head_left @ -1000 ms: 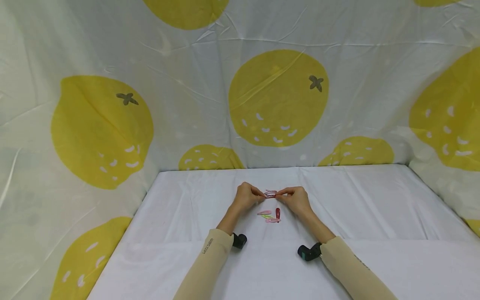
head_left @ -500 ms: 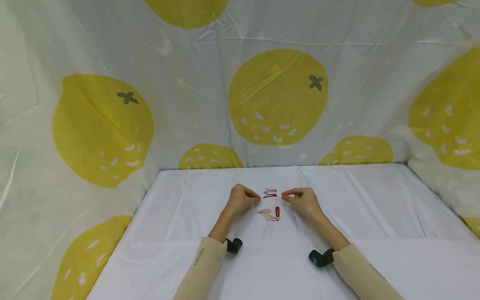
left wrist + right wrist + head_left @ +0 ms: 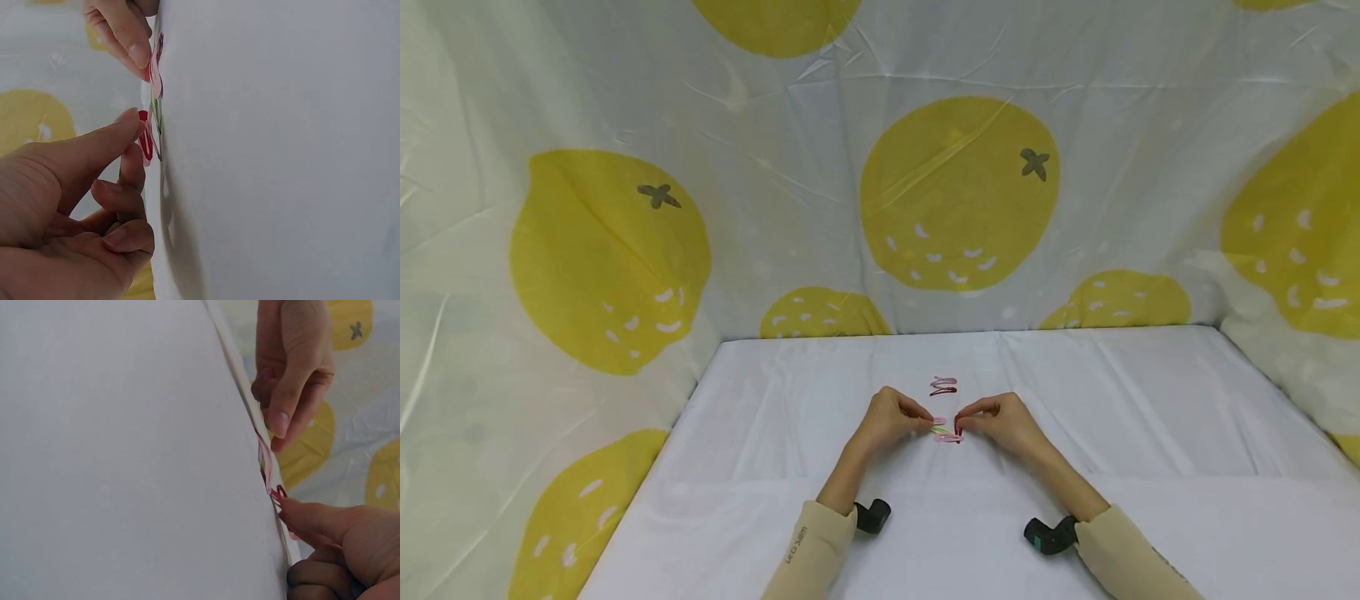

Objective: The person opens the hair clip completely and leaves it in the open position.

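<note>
Several snap hair clips lie on the white cloth in the head view. My right hand (image 3: 1006, 423) has its thumb and forefinger tips at a red hair clip (image 3: 958, 431) and appears to pinch its upper end. My left hand (image 3: 891, 418) has its fingertips over the left end of a pink hair clip (image 3: 940, 421); whether they grip it is hidden. Between the hands lie a green hair clip (image 3: 938, 430) and a nearer pink hair clip (image 3: 948, 438). In the left wrist view, a red hair clip (image 3: 145, 137) shows beyond the left thumb tip.
Farther back, a dark red hair clip (image 3: 943, 391) and pink hair clips (image 3: 944, 381) lie in a small row. The white tablecloth (image 3: 1112, 417) runs back to a lemon-print curtain (image 3: 805, 208). Black wrist cameras (image 3: 872, 517) sit on both forearms.
Both hands let go of the dark red clip in the far row and drew apart. They have since come nearer and inward, onto the near group of clips.
</note>
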A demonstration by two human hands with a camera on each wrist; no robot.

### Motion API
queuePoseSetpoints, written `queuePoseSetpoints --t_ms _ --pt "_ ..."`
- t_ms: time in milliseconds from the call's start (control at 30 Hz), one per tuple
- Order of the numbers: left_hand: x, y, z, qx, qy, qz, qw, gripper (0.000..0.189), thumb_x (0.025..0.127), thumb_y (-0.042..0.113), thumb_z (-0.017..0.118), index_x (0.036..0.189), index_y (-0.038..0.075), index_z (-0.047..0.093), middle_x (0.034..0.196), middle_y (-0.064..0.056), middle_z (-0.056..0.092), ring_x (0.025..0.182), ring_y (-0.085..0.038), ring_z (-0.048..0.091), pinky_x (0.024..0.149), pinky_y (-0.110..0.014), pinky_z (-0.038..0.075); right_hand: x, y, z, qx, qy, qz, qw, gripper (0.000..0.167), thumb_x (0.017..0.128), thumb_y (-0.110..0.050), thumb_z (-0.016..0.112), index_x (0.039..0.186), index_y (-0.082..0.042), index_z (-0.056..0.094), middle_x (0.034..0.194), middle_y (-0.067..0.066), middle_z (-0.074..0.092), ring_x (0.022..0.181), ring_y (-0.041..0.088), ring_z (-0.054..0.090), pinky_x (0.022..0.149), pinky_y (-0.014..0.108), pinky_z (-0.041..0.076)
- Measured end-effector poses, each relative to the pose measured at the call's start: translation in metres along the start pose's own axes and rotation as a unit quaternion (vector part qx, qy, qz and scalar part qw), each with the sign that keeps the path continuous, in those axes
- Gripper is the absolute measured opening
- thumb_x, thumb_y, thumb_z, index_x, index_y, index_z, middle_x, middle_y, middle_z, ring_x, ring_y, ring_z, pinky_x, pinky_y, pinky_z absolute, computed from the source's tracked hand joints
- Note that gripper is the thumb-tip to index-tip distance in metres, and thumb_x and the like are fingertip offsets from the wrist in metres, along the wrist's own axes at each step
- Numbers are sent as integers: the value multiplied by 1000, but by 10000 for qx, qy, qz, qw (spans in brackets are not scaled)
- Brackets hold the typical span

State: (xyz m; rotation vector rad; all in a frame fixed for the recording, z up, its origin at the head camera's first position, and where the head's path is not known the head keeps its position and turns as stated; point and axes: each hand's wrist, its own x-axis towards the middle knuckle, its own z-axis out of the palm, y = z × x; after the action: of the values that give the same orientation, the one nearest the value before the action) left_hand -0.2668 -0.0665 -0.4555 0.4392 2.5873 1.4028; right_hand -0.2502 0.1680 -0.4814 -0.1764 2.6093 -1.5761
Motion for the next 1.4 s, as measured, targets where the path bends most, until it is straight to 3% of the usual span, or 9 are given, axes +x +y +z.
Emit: queuePoseSetpoints --t_ms 133,367,667,867,1000,1200,1400 --pt "-3 4 2 7 -42 30 10000 7 84 7 85 88 2 84 87 -11 80 69 -5 53 59 -19 42 -1 -3 1 6 82 15 10000 15 87 -19 84 93 -5 83 73 4 76 68 5 47 62 21 37" --pt "-4 10 6 12 -108 8 9999 8 83 8 86 88 1 84 88 -12 80 71 -5 57 61 -19 45 0 -10 4 250 259 189 9992 20 88 -25 83 96 -6 83 72 -5 70 73 10 44 61 24 33" --pt "-5 12 10 3 -285 10 9996 8 81 8 86 83 1 83 74 -8 77 61 -4 53 55 -19 41 -3 -14 7 790 303 195 9962 20 91 -25 79 100 -6 83 99 0 81 95 8 59 81 25 43" --pt "-5 11 9 -157 -315 -129 9993 7 83 10 84 82 3 82 68 1 72 57 -5 52 53 -20 41 -3 -17 8 949 622 398 9927 22 91 -25 78 100 -6 83 97 -4 79 90 10 53 78 26 42" --pt "-5 10 8 -245 -76 -132 9996 8 85 11 82 84 3 82 74 -2 74 61 -6 55 56 -21 44 -3 -17 8 919 820 570 9907 23 89 -25 81 98 -4 83 93 -3 79 86 9 52 76 25 42" --pt "-2 11 10 -225 269 400 9986 8 83 6 85 85 0 82 78 -8 75 64 -3 53 58 -17 42 -3 -17 8 1088 1070 893 9843 22 86 -24 82 92 -3 82 78 -12 69 78 8 46 68 24 39" --pt "-1 15 11 407 728 1246 9887 5 79 1 85 81 -2 82 74 -9 70 64 -2 45 58 -16 36 -3 -18 7 1351 918 1019 9813 22 86 -26 81 91 -4 81 66 -14 51 66 6 39 60 23 33"
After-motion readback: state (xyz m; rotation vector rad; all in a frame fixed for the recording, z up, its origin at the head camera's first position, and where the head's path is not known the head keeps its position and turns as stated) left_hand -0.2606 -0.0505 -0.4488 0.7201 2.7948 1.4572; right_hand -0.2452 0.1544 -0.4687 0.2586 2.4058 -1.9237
